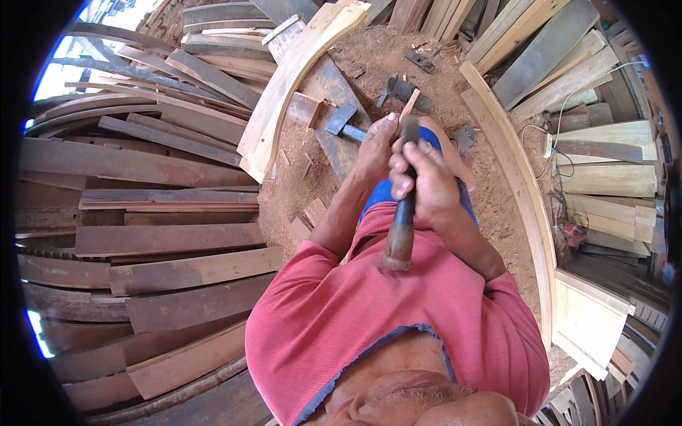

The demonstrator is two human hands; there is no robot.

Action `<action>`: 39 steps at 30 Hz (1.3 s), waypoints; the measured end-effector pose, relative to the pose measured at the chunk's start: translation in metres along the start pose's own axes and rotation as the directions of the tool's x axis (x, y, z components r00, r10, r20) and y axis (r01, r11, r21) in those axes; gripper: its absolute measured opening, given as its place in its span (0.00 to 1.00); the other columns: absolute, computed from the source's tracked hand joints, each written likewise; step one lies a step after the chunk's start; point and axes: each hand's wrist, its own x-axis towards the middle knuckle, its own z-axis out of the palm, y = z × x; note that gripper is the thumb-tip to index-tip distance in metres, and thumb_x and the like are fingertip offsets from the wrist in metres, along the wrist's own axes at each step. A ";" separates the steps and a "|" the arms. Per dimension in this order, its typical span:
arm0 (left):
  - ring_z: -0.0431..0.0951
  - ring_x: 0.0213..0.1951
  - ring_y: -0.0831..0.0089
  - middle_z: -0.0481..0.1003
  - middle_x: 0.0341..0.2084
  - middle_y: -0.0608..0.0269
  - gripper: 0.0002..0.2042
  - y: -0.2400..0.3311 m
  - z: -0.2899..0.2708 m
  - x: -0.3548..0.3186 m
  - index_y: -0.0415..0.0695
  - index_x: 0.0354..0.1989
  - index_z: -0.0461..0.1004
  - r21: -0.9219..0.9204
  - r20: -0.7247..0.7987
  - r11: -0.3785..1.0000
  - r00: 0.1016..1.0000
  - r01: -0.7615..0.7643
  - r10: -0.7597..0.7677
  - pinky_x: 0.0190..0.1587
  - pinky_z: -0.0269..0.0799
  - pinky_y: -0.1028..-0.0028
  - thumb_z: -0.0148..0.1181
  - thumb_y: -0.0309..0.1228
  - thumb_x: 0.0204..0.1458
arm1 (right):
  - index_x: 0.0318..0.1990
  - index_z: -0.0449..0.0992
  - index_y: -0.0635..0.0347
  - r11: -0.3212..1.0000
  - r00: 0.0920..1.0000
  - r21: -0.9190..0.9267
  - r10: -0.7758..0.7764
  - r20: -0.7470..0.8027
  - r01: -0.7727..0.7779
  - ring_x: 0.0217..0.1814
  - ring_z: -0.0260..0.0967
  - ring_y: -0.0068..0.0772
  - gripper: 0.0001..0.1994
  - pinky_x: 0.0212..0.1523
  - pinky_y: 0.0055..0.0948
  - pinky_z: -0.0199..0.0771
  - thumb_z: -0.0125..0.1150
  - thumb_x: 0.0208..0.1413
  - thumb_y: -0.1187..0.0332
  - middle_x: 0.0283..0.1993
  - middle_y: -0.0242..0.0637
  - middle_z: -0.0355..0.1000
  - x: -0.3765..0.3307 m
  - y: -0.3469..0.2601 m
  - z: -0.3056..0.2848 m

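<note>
My right hand (432, 181) is closed around the dark handle of a bladed tool (402, 224). Its thick, worn butt points back at my chest, and its short dark blade is blurred. Just left of it, my left hand (378, 145) pinches a slim piece of wood (410, 104), which sticks out beyond the fingers beside the blade. Whether blade and wood touch, I cannot tell. Close to my left wrist lies a hammer (342, 121) with a blocky metal head, resting on a worn plank (335, 91).
A curved pale board (298, 71) lies across the plank's far end. Another long curved board (522, 184) stretches down the right side. Stacked timber (170, 241) fills the left, and more boards (604, 181) line the right. Sawdust (444, 74) covers the ground, with dark metal parts (419, 60) on it.
</note>
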 end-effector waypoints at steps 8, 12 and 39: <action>0.61 0.25 0.76 0.61 0.20 0.67 0.18 0.019 -0.011 -0.026 0.42 0.27 0.64 0.518 0.231 0.780 0.936 -0.351 0.267 0.29 0.62 0.71 0.38 0.37 0.69 | 0.43 0.65 0.55 0.995 0.997 -0.101 0.014 0.070 -0.007 0.15 0.50 0.14 0.09 0.17 0.21 0.61 0.43 0.70 0.60 0.24 0.23 0.57 -0.021 0.024 0.008; 0.61 0.22 0.71 0.60 0.18 0.61 0.17 0.007 -0.019 -0.041 0.41 0.26 0.64 0.588 0.315 0.652 0.878 -0.478 0.359 0.28 0.61 0.70 0.42 0.35 0.68 | 0.43 0.64 0.55 0.992 0.997 -0.102 -0.068 0.047 0.073 0.14 0.49 0.13 0.10 0.16 0.21 0.60 0.43 0.70 0.60 0.23 0.23 0.56 -0.037 0.007 0.023; 0.68 0.22 0.63 0.66 0.21 0.56 0.12 0.010 -0.028 -0.055 0.39 0.34 0.71 0.633 0.401 0.509 0.810 -0.583 0.429 0.26 0.62 0.67 0.47 0.33 0.66 | 0.42 0.64 0.55 0.982 0.990 -0.152 -0.094 0.100 0.109 0.15 0.49 0.14 0.10 0.15 0.20 0.59 0.44 0.70 0.59 0.23 0.23 0.56 -0.042 -0.001 0.025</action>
